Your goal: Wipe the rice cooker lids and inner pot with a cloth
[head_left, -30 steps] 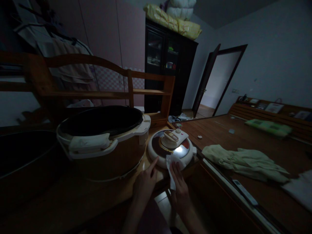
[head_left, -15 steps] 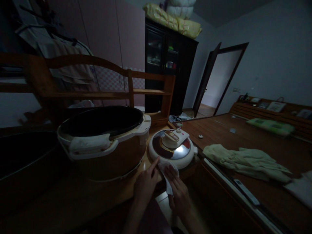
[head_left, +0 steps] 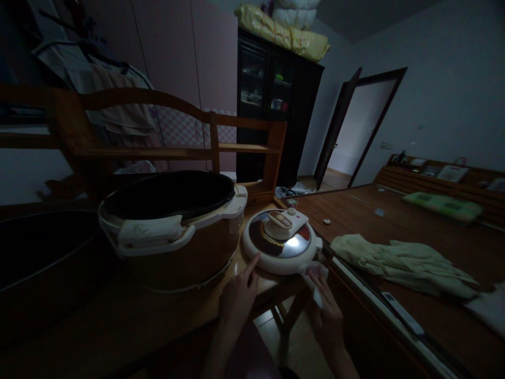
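A round white pressure cooker lid (head_left: 261, 258) lies flat on the wooden desk, its shiny dark top carrying a white handle with a small knob. My left hand (head_left: 239, 295) rests at the near left of the lid, index finger stretched out against its rim and the other fingers partly curled, holding nothing. In my right hand (head_left: 326, 301) is a thin white cloth (head_left: 315, 273), pressed under the fingers at the lid's near right edge. Left of the lid stands the cooker body (head_left: 189, 263) without a cover, its inside dark.
A dark round pot (head_left: 47, 263) stands at far left. Behind the cooker rises a wooden shelf rack (head_left: 173, 152). To the right, a pale green garment (head_left: 398, 263) and a remote control (head_left: 402, 312) lie on a brown bed surface (head_left: 355, 216).
My right hand has slid the white cloth rightward along the lid's near rim, away from my left hand. The left hand stays by the lid. The view has shifted slightly.
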Tool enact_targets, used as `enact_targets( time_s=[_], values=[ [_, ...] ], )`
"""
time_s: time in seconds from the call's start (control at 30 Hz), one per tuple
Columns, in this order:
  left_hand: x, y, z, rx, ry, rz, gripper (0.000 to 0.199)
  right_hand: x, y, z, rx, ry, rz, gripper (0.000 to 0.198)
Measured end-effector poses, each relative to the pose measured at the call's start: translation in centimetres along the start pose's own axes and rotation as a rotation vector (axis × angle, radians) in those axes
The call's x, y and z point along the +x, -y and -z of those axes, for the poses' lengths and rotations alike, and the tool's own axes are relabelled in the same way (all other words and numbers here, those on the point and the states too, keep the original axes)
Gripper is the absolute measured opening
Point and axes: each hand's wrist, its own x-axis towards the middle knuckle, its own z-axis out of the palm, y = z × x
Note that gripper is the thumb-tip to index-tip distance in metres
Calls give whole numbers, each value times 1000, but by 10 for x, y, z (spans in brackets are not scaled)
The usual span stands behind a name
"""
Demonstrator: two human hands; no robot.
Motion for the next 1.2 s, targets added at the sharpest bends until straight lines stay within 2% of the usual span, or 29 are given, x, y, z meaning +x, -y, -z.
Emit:
enact_targets(
  time_s=[0.17, 0.23, 0.3, 0.37, 0.43, 0.57, 0.67, 0.87, 1.2],
  values=[
    [1, -1, 1, -2, 19, 10, 51, 20, -9, 21, -11, -332, -444, 52],
    [1, 0, 0, 1, 17, 12, 51, 31, -11, 29, 12, -434, -572, 59],
    [1, 1, -1, 6, 13, 15, 51, 41, -9, 34, 49, -498, -639, 66],
    [1, 2, -2, 13, 11, 12, 51, 51, -3, 37, 83, -518, -644, 69],
    [2, 2, -3, 18, 5, 0, 51, 58, 5, 34, 111, -477, -598, 65],
    [2, 3, -4, 11, -2, -13, 52, 64, 17, 15, 204, -242, -457, 54],
    [2, 4, -4, 4, -2, -13, 52, 60, 20, -2, 248, -107, -432, 51],
    [2, 4, -6, 19, -9, -17, 51, 52, 29, -11, 338, -184, -583, 52],
    [2, 5, -6, 23, -16, -15, 51, 42, 44, -15, 476, -237, -647, 53]
  ],
)
